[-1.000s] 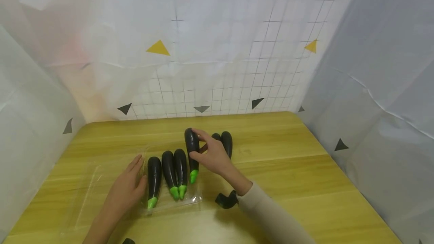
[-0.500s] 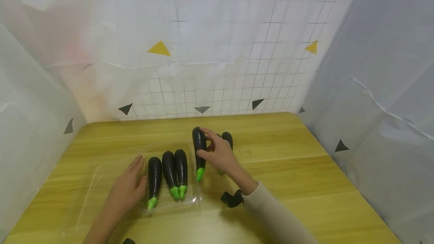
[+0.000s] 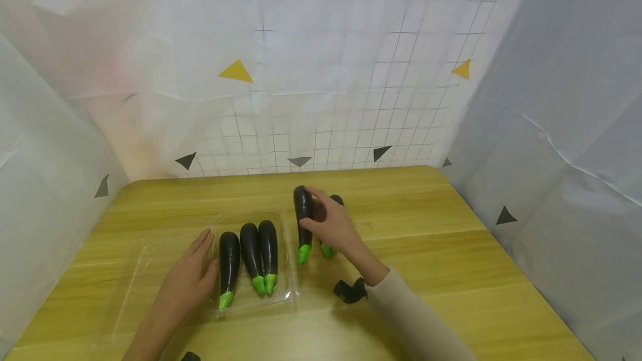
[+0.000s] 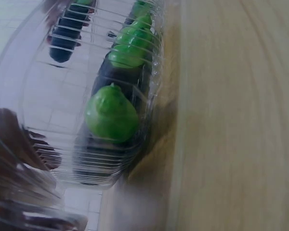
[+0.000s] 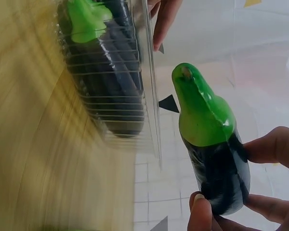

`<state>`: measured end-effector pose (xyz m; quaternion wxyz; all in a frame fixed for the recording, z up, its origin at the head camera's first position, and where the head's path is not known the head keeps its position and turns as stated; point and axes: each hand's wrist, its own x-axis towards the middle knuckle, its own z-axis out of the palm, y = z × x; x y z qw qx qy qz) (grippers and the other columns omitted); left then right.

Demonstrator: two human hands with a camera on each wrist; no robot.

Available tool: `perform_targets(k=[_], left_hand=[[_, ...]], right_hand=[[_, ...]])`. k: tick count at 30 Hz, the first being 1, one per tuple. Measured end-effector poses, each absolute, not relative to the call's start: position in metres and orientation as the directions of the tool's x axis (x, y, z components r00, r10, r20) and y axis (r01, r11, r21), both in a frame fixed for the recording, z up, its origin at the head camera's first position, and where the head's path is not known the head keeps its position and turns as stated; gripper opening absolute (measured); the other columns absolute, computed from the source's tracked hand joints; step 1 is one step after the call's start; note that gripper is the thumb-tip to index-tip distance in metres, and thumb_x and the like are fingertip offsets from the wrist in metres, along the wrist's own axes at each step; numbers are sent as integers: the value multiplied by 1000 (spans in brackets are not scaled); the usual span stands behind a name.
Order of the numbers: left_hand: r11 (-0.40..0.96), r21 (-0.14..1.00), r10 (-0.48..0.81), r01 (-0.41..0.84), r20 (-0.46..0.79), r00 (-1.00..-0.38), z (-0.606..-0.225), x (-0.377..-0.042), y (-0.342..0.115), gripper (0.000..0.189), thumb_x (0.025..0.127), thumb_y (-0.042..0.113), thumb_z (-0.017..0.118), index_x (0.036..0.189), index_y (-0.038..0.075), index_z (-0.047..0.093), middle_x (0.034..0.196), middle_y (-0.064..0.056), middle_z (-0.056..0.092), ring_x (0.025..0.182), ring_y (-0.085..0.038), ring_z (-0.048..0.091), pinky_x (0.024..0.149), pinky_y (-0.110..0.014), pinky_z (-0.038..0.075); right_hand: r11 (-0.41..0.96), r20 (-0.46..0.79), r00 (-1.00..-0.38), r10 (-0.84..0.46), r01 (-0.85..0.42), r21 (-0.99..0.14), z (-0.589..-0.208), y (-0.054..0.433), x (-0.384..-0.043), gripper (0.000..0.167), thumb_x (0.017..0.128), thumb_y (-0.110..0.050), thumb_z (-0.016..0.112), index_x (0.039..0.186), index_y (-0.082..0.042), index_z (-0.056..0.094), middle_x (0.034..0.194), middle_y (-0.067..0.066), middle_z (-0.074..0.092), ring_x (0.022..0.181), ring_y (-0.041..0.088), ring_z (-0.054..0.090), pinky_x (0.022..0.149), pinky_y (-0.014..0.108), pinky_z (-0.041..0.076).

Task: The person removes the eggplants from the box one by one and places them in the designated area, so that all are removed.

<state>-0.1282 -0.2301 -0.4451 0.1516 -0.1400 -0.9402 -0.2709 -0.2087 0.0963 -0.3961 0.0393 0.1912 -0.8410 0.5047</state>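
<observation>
While your right hand is pinching one eggplant over the surface, right of the clear container, it is partly hiding another eggplant; your left hand is lying, fingers extended, along the container's left side, contact unclear.

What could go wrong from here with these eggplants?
The right hand has only a fingertip grip on the glossy held eggplant, so it might slip. Lowered close by, it could knock the partly hidden eggplant behind that hand. If the left hand, at the edge of the clear container, pushes, the three eggplants inside might roll.
</observation>
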Motion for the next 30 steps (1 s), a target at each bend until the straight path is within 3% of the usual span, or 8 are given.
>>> perform_targets(k=[8,15,30], left_hand=[[817,459,180,348,370,-911,-444,-128,-229,58,97,6,60,149,-14,43,158,-30,38,136,-54,44,108,-67,40],[817,462,179,346,366,-913,-444,-127,-229,58,98,6,60,149,-14,43,158,-30,39,136,-54,43,108,-67,40],[815,462,184,351,367,-912,-444,-127,-230,58,98,6,60,149,-15,42,157,-31,38,135,-55,44,106,-68,41]], right_hand=[[433,267,-931,-249,-353,-830,-397,105,-211,70,93,-14,77,156,-23,49,134,16,64,93,26,66,70,37,61],[421,256,-934,-248,-342,-840,-397,111,-212,70,94,-14,76,157,-22,47,134,18,62,94,33,66,68,37,62],[458,249,-950,-189,-310,-833,-397,127,-220,69,93,-16,77,156,-22,49,135,16,64,98,29,66,77,42,61]])
